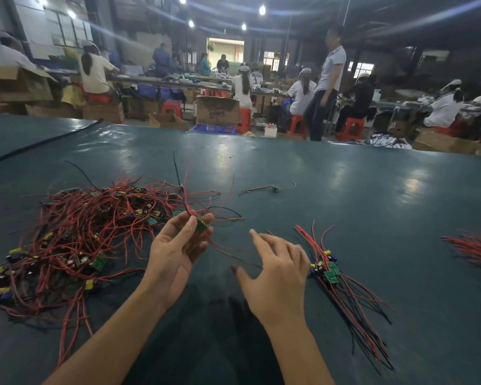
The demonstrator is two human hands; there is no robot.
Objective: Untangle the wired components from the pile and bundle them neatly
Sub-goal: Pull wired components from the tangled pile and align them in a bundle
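Left hand (175, 251) has one board (201, 226) up, just off the pile (75, 232)

It pinches the little green board between thumb and fingertips, red wires sticking out above and below. The big tangled pile lies just left of that hand on the desk (345, 190). Right hand (275, 270) hovers beside it, fingers spread wide, gripping nothing as far as I can see, though it's a bit blurry. A tidy bundle (333, 273) lies just to its right.
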